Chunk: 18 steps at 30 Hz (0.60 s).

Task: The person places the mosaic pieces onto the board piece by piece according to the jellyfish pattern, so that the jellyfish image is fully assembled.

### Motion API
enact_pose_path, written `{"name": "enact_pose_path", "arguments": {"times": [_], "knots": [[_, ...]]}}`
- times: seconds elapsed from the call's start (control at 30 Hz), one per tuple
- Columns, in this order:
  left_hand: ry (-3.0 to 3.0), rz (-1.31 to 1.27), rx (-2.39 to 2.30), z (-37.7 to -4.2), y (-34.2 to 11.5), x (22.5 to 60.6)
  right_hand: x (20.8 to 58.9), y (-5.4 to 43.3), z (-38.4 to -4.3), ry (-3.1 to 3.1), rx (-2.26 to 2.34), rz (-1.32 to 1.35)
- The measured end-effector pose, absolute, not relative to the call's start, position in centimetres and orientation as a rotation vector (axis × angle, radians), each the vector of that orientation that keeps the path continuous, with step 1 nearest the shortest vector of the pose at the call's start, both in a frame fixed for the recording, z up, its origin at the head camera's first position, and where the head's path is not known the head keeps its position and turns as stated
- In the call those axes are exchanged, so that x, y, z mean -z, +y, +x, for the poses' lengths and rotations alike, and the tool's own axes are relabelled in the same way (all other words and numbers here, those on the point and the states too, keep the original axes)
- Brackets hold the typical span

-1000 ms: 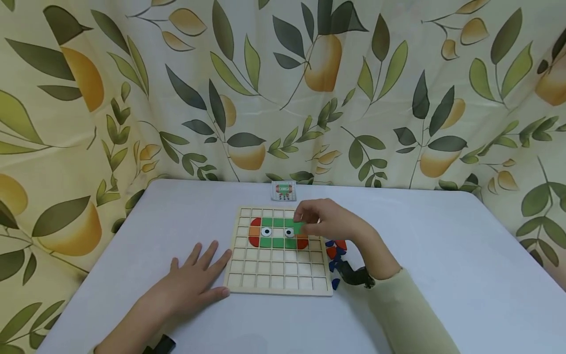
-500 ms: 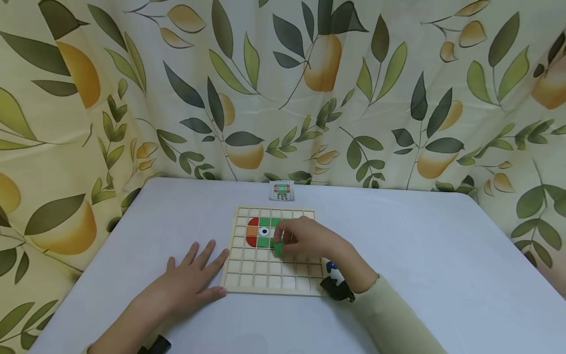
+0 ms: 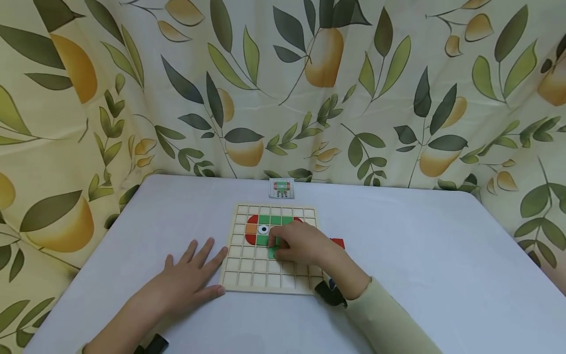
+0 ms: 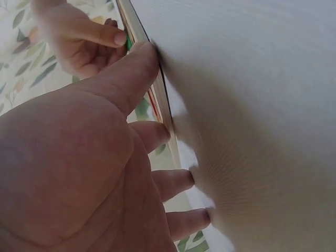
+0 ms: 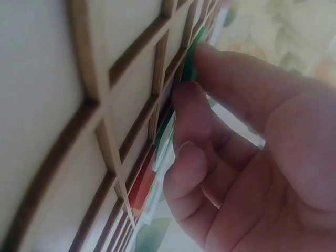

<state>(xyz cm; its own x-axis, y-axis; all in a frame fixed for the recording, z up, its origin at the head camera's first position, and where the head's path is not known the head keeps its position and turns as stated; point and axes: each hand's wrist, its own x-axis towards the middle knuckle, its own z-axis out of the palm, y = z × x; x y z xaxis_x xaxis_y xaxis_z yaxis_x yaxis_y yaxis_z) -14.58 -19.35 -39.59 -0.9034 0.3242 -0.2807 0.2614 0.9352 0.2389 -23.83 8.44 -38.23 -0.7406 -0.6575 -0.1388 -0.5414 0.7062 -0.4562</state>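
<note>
In the head view a wooden grid board [image 3: 246, 279] lies on the white table. Its upper rows hold green tiles [image 3: 264, 219], red rounded corner tiles [image 3: 251, 239], an orange tile [image 3: 251, 228] and an eye tile [image 3: 263, 229]. My right hand [image 3: 301, 242] is over the board and covers part of the pattern. Between thumb and index finger it pinches a green tile [image 5: 191, 62], which sits tilted at a grid cell in the right wrist view. My left hand [image 3: 187, 276] lies spread on the table, thumb and index fingertips against the board's left edge, as the left wrist view shows.
A small picture card [image 3: 281, 188] lies behind the board. Red pieces [image 3: 338, 243] and a blue piece [image 3: 332, 283] show to the board's right, partly hidden by my right arm. A leaf-and-fruit patterned curtain [image 3: 283, 98] hangs behind the table.
My right hand has moved left and toward me across the board with the green tile, now down at a cell just below the green row. My left hand stays at the board's edge.
</note>
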Motion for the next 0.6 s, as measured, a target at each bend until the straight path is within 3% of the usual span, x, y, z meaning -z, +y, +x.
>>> {"name": "enact_pose_path", "arguments": {"times": [0.4,0.6], "knots": [[2.777,0.398,-0.284,-14.6,-19.6,39.9,36.1,9.9,-23.9,2.561,0.592,-0.980],[2.772,0.396,-0.272,-14.4,-19.3,39.9,34.0,15.3,-25.4,2.691,0.501,-0.543]]}}
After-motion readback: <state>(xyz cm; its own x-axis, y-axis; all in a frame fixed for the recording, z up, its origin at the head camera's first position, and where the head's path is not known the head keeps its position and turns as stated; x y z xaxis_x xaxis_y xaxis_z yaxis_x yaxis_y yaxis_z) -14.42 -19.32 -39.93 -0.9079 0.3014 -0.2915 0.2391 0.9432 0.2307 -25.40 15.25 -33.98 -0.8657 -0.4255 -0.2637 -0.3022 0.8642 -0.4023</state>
